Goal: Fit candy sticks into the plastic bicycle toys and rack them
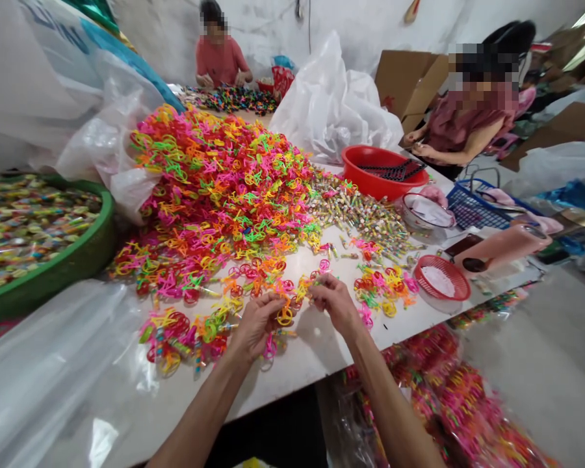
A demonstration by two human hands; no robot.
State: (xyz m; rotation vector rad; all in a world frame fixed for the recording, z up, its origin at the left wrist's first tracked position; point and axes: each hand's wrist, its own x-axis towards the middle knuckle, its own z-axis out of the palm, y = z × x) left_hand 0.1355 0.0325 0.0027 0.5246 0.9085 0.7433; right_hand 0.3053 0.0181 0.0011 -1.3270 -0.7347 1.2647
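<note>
Left hand (258,323): half closed, yellow plastic ring (285,316) held.
Right hand (335,302): half closed, hold on neon plastic loops (292,286) cannot be told.
Red tub (357,175), red mesh basket (441,278): one each, toward right edge of bench (322,351).

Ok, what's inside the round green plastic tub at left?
The round green plastic tub is full of small multicoloured wrapped pieces, too small to identify exactly. They cover its bottom, which cannot be seen.
</note>
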